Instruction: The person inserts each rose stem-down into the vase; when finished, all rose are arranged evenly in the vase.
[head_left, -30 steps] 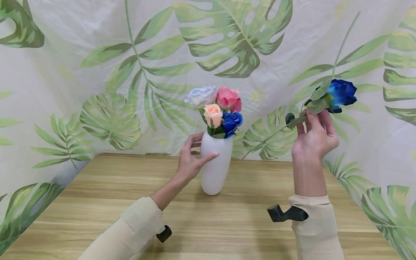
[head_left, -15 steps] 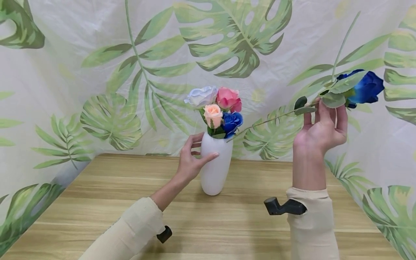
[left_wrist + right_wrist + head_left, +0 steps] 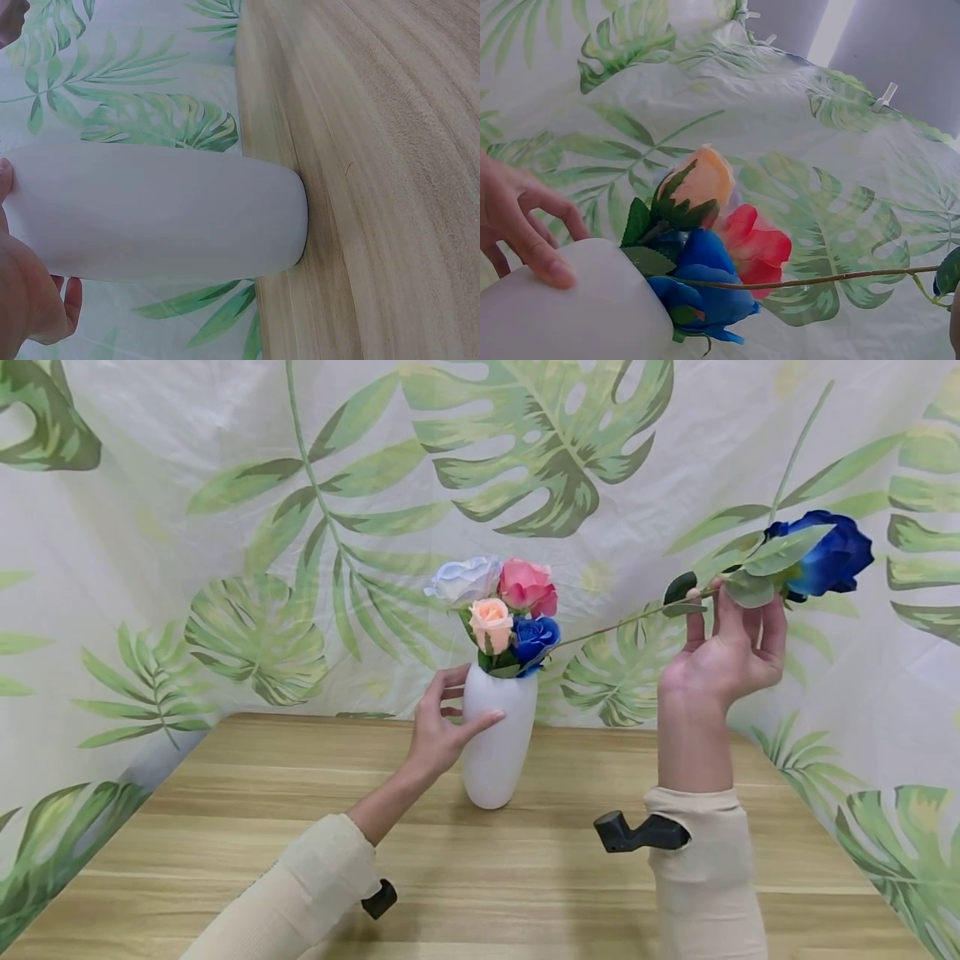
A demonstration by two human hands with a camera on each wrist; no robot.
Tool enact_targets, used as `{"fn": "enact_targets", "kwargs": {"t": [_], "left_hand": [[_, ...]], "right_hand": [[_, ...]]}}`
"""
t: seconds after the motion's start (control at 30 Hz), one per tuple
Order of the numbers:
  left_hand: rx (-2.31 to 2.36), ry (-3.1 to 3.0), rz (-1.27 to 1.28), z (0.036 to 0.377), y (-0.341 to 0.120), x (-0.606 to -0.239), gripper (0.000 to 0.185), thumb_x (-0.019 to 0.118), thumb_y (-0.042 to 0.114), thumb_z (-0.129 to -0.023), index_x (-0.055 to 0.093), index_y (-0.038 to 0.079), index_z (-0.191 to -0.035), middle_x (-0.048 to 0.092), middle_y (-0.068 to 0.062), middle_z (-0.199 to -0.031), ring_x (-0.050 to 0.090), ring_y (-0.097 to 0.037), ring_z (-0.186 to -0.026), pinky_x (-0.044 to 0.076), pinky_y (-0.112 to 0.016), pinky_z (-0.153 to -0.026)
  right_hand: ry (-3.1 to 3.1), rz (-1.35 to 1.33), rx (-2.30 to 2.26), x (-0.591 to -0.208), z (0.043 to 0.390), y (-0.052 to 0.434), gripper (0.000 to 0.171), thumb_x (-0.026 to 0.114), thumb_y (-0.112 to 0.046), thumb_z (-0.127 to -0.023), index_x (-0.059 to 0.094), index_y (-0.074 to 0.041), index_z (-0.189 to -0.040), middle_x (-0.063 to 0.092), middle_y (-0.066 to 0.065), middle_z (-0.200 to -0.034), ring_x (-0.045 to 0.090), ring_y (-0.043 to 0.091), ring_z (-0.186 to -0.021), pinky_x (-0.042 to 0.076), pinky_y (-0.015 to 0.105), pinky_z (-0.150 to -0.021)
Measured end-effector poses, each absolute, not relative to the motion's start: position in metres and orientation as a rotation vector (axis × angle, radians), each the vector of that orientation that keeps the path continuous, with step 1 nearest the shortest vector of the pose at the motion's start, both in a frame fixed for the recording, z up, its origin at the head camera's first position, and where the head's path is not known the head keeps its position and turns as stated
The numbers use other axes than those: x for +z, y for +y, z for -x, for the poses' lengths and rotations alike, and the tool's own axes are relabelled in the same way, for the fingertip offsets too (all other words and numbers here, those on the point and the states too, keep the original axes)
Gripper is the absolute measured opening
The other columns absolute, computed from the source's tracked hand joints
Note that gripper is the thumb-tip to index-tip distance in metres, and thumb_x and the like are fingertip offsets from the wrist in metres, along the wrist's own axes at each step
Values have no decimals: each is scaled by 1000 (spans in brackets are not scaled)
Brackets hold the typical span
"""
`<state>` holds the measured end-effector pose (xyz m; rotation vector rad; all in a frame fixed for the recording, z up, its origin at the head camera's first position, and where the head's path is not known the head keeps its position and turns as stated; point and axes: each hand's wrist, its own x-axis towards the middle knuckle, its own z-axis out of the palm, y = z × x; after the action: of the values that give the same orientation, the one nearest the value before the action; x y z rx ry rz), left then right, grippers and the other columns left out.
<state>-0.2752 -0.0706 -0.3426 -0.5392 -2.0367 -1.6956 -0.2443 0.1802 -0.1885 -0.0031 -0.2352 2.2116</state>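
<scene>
A white vase (image 3: 497, 743) stands upright on the wooden table. In its mouth sit a pale lavender rose (image 3: 465, 582), a pink rose (image 3: 528, 585), a peach rose (image 3: 491, 625) and a blue rose (image 3: 535, 642). My left hand (image 3: 441, 727) grips the vase's upper left side, thumb across the front. To the right, my right hand (image 3: 723, 652) pinches the leafy stem of another blue rose (image 3: 836, 553), bloom pointing right. That rose's thin stem (image 3: 840, 277) slants down left and crosses the blue rose at the vase's mouth; whether its tip is inside cannot be told.
The wooden table (image 3: 300, 860) extends around the vase. Behind it hangs a pale cloth (image 3: 615, 560) printed with green leaves. A black wrist mount (image 3: 641, 832) juts from the right sleeve, another (image 3: 378, 899) from the left.
My right hand first moved up and right with the blue rose, then slightly back left. The stem's end has come to the blooms at the vase's mouth. My left hand stayed put.
</scene>
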Motion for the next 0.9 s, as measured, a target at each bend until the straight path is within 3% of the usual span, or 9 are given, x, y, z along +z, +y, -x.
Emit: {"fn": "enact_targets", "kwargs": {"t": [0.73, 0.9], "left_hand": [[-1700, -2039, 536, 275, -71, -343, 71, 89, 13, -82, 54, 6, -143, 60, -11, -140, 59, -30, -119, 51, -47, -89], [-1703, -2032, 539, 275, -71, -343, 71, 88, 13, -82, 54, 6, -143, 60, -11, -139, 59, -30, -119, 52, -46, -89]], "right_hand": [[-447, -120, 2186, -187, 250, 157, 32, 80, 22, -75, 78, 2, -101, 73, 19, -91, 67, 28, -68, 59, 33, -55], [-590, -168, 2158, -191, 253, 147, 28, 79, 20, -77, 78, 3, -100, 75, 21, -96, 69, 29, -68, 60, 33, -56]]}}
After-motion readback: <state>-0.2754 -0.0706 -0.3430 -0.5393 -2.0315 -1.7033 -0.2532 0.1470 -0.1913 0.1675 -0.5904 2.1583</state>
